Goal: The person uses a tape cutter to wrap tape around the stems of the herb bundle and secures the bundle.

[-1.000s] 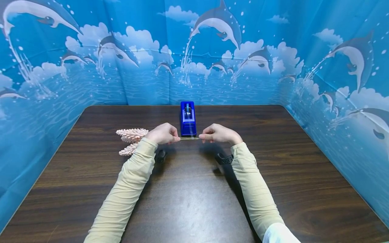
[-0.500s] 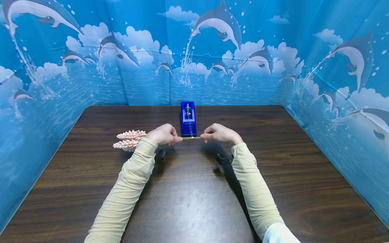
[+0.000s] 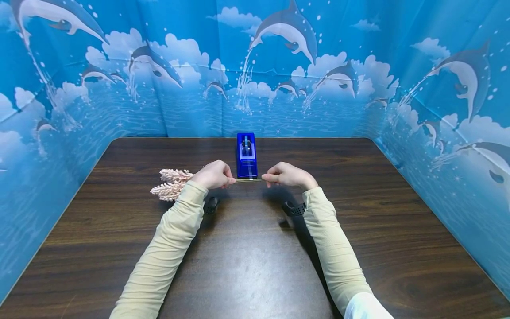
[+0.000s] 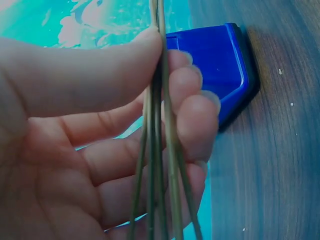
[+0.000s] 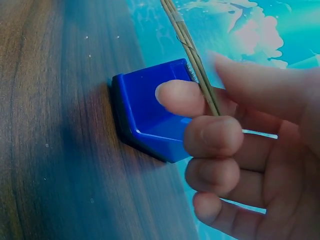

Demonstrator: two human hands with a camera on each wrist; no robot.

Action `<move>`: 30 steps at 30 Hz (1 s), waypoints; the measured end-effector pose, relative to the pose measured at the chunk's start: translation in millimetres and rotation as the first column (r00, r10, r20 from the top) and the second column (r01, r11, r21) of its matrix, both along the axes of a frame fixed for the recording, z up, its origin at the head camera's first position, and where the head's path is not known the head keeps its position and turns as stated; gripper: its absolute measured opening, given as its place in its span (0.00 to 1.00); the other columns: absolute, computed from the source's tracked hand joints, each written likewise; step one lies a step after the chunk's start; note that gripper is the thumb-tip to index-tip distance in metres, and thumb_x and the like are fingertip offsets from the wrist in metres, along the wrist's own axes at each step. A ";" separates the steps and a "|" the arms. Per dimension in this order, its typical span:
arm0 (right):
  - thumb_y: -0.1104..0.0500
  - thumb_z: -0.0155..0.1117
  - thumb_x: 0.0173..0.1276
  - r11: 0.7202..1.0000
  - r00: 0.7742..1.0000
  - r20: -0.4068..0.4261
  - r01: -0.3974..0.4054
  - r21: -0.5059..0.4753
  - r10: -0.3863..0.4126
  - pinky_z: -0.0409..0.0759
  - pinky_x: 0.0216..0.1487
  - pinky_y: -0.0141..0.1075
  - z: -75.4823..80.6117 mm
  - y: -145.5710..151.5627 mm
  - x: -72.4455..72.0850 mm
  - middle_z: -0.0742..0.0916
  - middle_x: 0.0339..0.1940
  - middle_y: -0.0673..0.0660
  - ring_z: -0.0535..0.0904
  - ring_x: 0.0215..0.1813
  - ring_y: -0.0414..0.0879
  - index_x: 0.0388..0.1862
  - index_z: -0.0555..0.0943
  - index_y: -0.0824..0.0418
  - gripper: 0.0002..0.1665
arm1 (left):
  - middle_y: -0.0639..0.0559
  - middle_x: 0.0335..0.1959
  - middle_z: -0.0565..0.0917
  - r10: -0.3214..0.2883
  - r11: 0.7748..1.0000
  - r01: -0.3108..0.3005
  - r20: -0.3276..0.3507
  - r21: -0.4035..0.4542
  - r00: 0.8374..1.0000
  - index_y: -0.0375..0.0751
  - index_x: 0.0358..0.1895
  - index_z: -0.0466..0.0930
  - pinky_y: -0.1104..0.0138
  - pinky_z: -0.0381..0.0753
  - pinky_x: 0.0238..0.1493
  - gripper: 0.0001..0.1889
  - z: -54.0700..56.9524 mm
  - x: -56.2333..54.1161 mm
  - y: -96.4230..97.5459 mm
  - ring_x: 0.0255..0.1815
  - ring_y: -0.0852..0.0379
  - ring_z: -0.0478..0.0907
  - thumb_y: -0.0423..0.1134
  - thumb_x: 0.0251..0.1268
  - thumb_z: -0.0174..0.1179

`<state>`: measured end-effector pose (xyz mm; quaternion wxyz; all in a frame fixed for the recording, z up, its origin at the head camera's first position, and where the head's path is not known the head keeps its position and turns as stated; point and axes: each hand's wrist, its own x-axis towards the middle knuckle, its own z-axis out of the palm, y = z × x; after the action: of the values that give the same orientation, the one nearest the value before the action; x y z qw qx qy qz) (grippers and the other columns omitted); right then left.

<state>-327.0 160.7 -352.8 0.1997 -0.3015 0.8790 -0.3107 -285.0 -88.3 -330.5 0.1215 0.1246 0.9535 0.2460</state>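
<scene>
A bunch of pale pink flower sprigs [image 3: 170,189] points left in the head view, with part of the heads behind the left forearm. My left hand [image 3: 215,175] pinches the thin green-brown stems [image 4: 172,165] between thumb and fingers; below the pinch they fan out across the palm. The stems' other end reaches my right hand [image 3: 288,175], where it lies against the curled fingers [image 5: 212,135] with the thumb alongside. Clear tape [image 5: 178,16] wraps the stems between the hands. Right behind them stands a blue tape dispenser [image 3: 247,156], its toothed edge close to the stems.
The dark wood table [image 3: 255,257] spreads out in front of and beside the forearms. A dolphin-print blue curtain [image 3: 255,106] rises along its back and sides. Black straps [image 3: 294,208] show under the wrists.
The flower heads have turned and shifted as the stems roll between the fingers. My left hand has moved slightly; the right stays nearly in place. The dispenser has not moved.
</scene>
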 end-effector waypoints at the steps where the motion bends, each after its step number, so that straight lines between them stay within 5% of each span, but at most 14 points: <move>1: 0.52 0.51 0.76 1.000 1.000 0.012 0.008 -0.001 -0.008 0.64 0.26 0.32 0.1 -0.2 0.1 0.76 0.19 0.53 0.67 0.22 0.40 0.32 0.82 0.72 0.24 | 0.56 0.16 0.77 0.004 1.000 -0.004 -0.007 0.001 1.000 0.39 0.24 0.79 0.69 0.68 0.30 0.12 -0.1 -0.3 -0.2 0.22 0.60 0.72 0.40 0.64 0.61; 8: 0.53 0.53 0.76 1.000 1.000 0.018 0.024 -0.007 -0.024 0.62 0.26 0.32 1.0 -1.0 -0.7 0.72 0.16 0.48 0.64 0.22 0.40 0.32 0.81 0.73 0.23 | 0.54 0.18 0.77 -0.003 1.000 0.004 -0.037 0.025 0.999 0.43 0.20 0.76 0.68 0.69 0.28 0.11 -1.0 -1.7 -3.9 0.22 0.59 0.72 0.39 0.60 0.62; 13: 0.54 0.56 0.73 0.999 0.999 -0.019 0.035 -0.016 -0.036 0.64 0.28 0.32 -2.5 -0.2 -2.3 0.73 0.18 0.48 0.66 0.24 0.41 0.32 0.81 0.71 0.20 | 0.54 0.19 0.76 -0.026 0.999 0.025 0.009 0.035 1.000 0.42 0.23 0.77 0.69 0.69 0.30 0.10 -2.6 -2.3 -4.3 0.24 0.59 0.72 0.40 0.60 0.63; 19: 0.54 0.59 0.72 0.997 0.997 -0.022 0.069 -0.036 -0.070 0.67 0.30 0.33 -4.8 1.9 -1.7 0.77 0.21 0.51 0.69 0.26 0.42 0.33 0.82 0.70 0.19 | 0.54 0.17 0.79 -0.081 0.996 0.078 0.088 0.045 0.993 0.33 0.30 0.82 0.71 0.69 0.35 0.17 -5.7 -1.8 -2.0 0.24 0.60 0.75 0.41 0.72 0.52; 25: 0.55 0.59 0.71 0.995 0.996 -0.031 0.079 -0.065 -0.081 0.70 0.31 0.34 -2.9 3.2 -1.8 0.81 0.26 0.61 0.71 0.27 0.42 0.33 0.82 0.70 0.18 | 0.54 0.17 0.79 -0.105 0.994 0.103 0.054 0.026 0.993 0.31 0.28 0.81 0.72 0.68 0.34 0.16 -3.5 0.7 -0.7 0.23 0.60 0.74 0.38 0.71 0.51; 30: 0.55 0.59 0.72 0.991 0.995 -0.023 0.092 -0.096 -0.094 0.69 0.30 0.34 1.8 5.1 -0.6 0.79 0.24 0.56 0.69 0.27 0.43 0.35 0.81 0.70 0.17 | 0.49 0.20 0.84 -0.065 0.997 0.063 0.043 0.044 0.997 0.35 0.27 0.80 0.72 0.69 0.33 0.14 -1.6 0.5 0.0 0.27 0.52 0.82 0.38 0.70 0.54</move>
<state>-327.6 165.9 -351.0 0.1582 -0.2736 0.8790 -0.3570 -284.5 -88.4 -332.1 0.1478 0.1520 0.9407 0.2648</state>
